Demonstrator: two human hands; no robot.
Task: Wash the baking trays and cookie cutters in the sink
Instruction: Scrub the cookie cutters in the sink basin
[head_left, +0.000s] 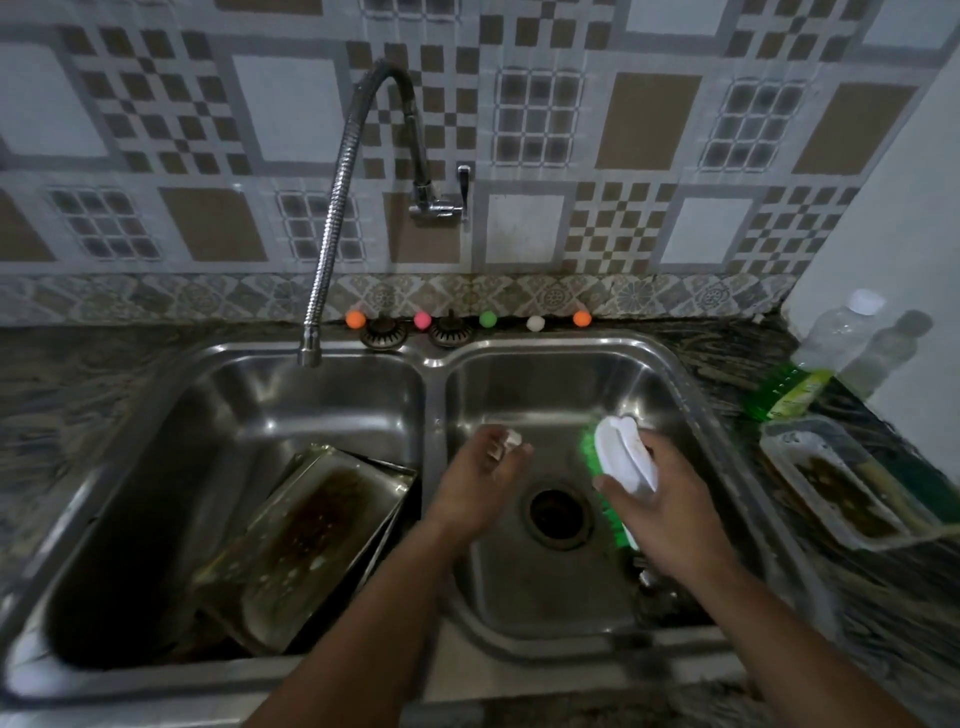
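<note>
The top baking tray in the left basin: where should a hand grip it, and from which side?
Probably the top baking tray's raised far rim, near the divider, reached from above. It leans tilted on the trays beneath, so that rim stands exposed; its lower end sits deep in the left basin.

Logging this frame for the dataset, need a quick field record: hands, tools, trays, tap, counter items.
left hand: over the right basin, pinches a small white object, too small to identify
right hand: grips a white scrub brush with green bristles, over the right basin
sink: steel, two basins
baking trays: stacked, tilted, soiled, in the left basin
tap: spout hangs over the left basin; no water visible
drain: right basin, open
counter right: green soap bottle, clear container with brown residue
</note>
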